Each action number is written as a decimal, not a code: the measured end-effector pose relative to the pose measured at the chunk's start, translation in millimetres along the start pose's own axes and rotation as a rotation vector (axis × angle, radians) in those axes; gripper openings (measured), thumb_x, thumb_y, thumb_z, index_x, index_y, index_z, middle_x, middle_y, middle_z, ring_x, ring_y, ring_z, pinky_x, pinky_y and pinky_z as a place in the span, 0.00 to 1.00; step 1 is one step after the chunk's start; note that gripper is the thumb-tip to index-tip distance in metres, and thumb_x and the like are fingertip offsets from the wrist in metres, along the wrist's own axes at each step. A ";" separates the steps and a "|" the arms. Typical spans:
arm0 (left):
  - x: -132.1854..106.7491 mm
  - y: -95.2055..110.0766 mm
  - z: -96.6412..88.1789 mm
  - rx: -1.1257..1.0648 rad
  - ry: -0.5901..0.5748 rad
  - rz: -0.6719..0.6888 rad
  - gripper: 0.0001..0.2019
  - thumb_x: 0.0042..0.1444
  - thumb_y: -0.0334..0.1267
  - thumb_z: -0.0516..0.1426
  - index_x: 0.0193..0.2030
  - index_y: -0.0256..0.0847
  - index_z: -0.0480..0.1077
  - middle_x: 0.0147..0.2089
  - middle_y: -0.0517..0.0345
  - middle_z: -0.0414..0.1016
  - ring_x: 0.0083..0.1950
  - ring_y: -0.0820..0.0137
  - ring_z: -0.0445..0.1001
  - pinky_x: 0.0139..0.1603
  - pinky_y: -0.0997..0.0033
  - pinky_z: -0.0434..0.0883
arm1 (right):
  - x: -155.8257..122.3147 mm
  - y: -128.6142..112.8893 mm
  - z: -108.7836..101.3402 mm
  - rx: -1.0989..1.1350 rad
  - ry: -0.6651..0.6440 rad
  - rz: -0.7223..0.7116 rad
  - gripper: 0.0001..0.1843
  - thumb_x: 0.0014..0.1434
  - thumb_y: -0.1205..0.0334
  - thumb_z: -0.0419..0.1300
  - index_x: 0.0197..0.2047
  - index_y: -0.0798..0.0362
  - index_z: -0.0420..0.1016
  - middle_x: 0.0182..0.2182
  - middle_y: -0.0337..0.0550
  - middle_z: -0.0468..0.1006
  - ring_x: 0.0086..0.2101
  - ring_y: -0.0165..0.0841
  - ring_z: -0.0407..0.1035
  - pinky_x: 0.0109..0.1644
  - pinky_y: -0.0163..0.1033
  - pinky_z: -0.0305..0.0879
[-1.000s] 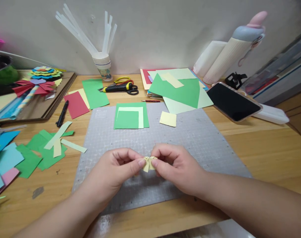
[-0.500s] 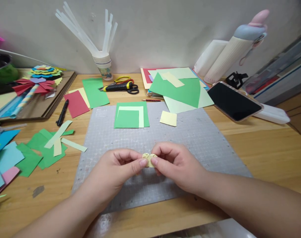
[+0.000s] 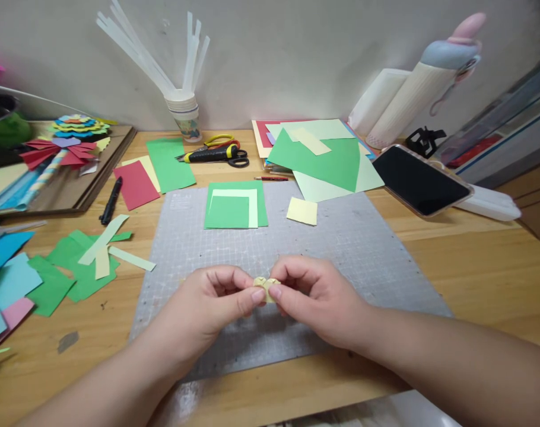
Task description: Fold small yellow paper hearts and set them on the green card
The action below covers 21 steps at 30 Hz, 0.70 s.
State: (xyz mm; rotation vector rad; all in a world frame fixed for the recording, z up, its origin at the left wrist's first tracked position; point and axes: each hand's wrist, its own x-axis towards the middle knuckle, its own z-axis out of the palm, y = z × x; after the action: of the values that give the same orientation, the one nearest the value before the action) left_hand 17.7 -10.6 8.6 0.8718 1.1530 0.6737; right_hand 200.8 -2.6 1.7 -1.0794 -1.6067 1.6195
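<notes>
- Pale-yellow folded paper (image 3: pixel 267 286), two rounded lobes on top, held between the mat's (image 3: pixel 354 255) side edges.
- Your left hand (image 3: pixel 221 301) and right hand (image 3: pixel 314 301) pinch it, thumbs in front.

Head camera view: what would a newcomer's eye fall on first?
Probably the left grip and right grip, pinching folded yellow paper over the grey mat, near the centre. Next, perhaps, the bright paper flower at upper left and the pink-topped bottle at upper right.
</notes>
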 end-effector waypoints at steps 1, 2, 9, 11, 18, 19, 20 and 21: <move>-0.1 0.1 0.0 0.004 0.000 0.000 0.11 0.46 0.41 0.67 0.22 0.39 0.72 0.22 0.67 0.68 0.26 0.78 0.60 0.29 0.78 0.58 | 0.2 0.1 0.2 0.005 -0.003 0.001 0.11 0.59 0.62 0.56 0.25 0.54 0.64 0.20 0.32 0.62 0.22 0.24 0.54 0.25 0.31 0.53; -0.2 0.2 0.0 0.009 -0.001 0.001 0.11 0.46 0.41 0.67 0.22 0.39 0.72 0.22 0.67 0.68 0.26 0.78 0.60 0.29 0.78 0.57 | 0.6 0.3 0.5 0.009 -0.005 0.002 0.11 0.59 0.62 0.56 0.25 0.54 0.64 0.20 0.32 0.62 0.22 0.24 0.54 0.25 0.31 0.53; 0.6 -0.6 -0.4 0.064 -0.003 0.022 0.12 0.48 0.43 0.65 0.23 0.38 0.71 0.22 0.67 0.67 0.26 0.78 0.60 0.29 0.78 0.57 | 2.0 -0.7 0.2 0.031 -0.031 0.027 0.11 0.59 0.61 0.56 0.27 0.55 0.66 0.21 0.33 0.63 0.22 0.24 0.56 0.25 0.31 0.53; 0.5 -0.2 -0.6 0.084 -0.001 0.020 0.13 0.48 0.44 0.65 0.23 0.38 0.71 0.22 0.66 0.67 0.26 0.78 0.60 0.29 0.78 0.57 | 1.8 -0.8 -0.4 0.048 -0.059 0.035 0.10 0.59 0.60 0.56 0.28 0.55 0.66 0.21 0.34 0.64 0.23 0.25 0.57 0.25 0.32 0.54; -0.2 4.3 0.2 0.153 0.003 0.020 0.14 0.47 0.45 0.65 0.21 0.38 0.71 0.21 0.66 0.66 0.25 0.77 0.60 0.28 0.77 0.57 | 2.6 0.5 -1.2 0.067 -0.077 0.046 0.10 0.60 0.60 0.55 0.28 0.54 0.65 0.21 0.34 0.64 0.24 0.26 0.58 0.27 0.32 0.55; -0.1 4.9 0.4 0.157 0.003 0.022 0.14 0.47 0.45 0.64 0.21 0.38 0.71 0.21 0.66 0.66 0.25 0.77 0.60 0.28 0.77 0.57 | 2.6 0.4 -1.0 0.065 -0.076 0.044 0.10 0.60 0.60 0.55 0.28 0.54 0.65 0.21 0.34 0.64 0.24 0.25 0.58 0.27 0.32 0.55; 0.0 5.2 0.5 0.158 0.003 0.023 0.14 0.47 0.45 0.64 0.21 0.38 0.71 0.21 0.66 0.66 0.25 0.77 0.60 0.28 0.77 0.58 | 2.5 0.3 -0.9 0.065 -0.074 0.040 0.10 0.60 0.60 0.55 0.28 0.54 0.65 0.21 0.34 0.64 0.23 0.25 0.58 0.27 0.32 0.55; 0.0 5.4 0.6 0.155 0.004 0.025 0.13 0.47 0.45 0.64 0.21 0.38 0.71 0.21 0.66 0.66 0.25 0.77 0.60 0.28 0.77 0.58 | 2.2 0.0 -0.7 0.068 -0.073 0.036 0.10 0.60 0.60 0.55 0.28 0.54 0.65 0.21 0.34 0.64 0.23 0.25 0.58 0.26 0.32 0.55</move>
State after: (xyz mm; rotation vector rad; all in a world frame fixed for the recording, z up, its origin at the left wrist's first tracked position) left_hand 18.2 -7.9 13.3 1.0168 1.2115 0.6122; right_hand 200.3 -0.4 1.5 -1.0310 -1.5750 1.7427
